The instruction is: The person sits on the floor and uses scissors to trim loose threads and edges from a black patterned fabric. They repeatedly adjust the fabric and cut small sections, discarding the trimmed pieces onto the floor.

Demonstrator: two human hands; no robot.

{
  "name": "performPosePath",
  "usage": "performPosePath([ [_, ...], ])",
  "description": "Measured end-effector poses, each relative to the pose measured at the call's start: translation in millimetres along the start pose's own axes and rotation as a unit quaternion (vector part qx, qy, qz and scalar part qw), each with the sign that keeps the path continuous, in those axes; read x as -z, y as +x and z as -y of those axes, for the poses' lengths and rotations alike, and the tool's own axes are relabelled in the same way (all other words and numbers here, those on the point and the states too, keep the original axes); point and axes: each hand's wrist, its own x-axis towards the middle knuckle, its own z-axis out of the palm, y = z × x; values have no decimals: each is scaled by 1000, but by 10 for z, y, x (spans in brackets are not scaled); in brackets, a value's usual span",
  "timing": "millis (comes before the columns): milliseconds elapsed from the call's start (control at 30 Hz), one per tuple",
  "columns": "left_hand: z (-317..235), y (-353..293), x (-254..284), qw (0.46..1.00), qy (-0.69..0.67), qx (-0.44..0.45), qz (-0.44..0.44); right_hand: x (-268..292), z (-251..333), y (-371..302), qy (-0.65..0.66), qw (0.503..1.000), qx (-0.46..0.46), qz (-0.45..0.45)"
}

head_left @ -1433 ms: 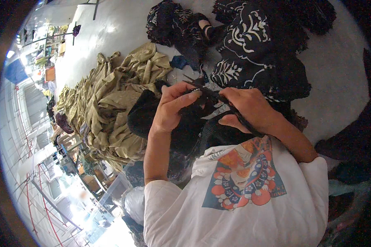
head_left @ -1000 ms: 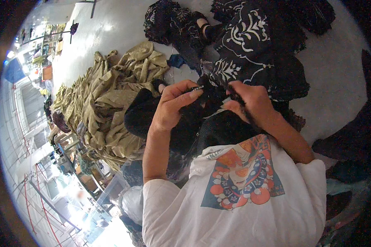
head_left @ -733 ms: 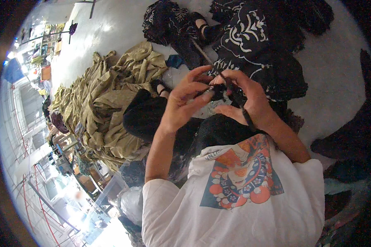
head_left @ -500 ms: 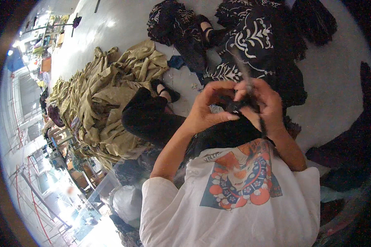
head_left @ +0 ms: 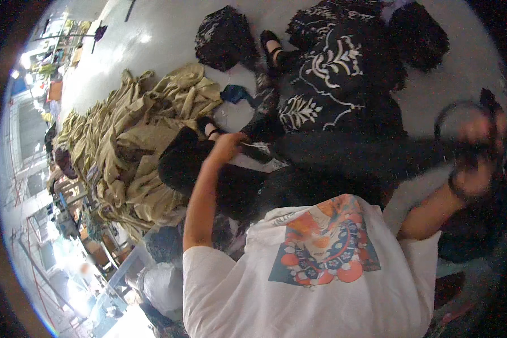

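Left hand (head_left: 229, 147) pinched narrow on the edge of black cloth (head_left: 343, 149), just off view centre toward 11 o'clock. Right hand (head_left: 481, 149) far out at 3 o'clock, badly blurred — fingers look curled at the cloth's far end, but can't tell how firm or exactly what they close on. Dark loop (head_left: 437, 125) beside the right hand on its 9 o'clock side, also blurred, kind unclear.

Cloth runs as a long band between the 2 hands, from near centre out to 3 o'clock, passing above the lap. Arms spread wide, left forearm upright, right forearm angled toward 2 o'clock.

Embroidered cloth (head_left: 332, 67), black with white leaf pattern, spread on the floor (head_left: 152, 34) at 1 o'clock. Black bundle (head_left: 225, 42) near 12, dark bundle (head_left: 419, 36) near 2. Blue scrap (head_left: 236, 93) at 12, between black bundle and left hand. Khaki pile (head_left: 135, 146), big and crumpled, at 9 to 10. 2 black strapped shoes — near shoe (head_left: 205, 123) at 10, far shoe (head_left: 269, 45) at 12. Pale plastic bag (head_left: 160, 284) at 7, beside the white shirt (head_left: 236, 298).
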Motion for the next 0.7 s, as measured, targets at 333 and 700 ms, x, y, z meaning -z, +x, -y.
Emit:
performPosePath([
  [333,-160,-934,1687,735,-559,-143,-356,526,-554,1591,-92,989,12,-111],
  [700,-79,-668,1534,658,-660,-205,-300,443,2,909,-79,996,9,-27],
])
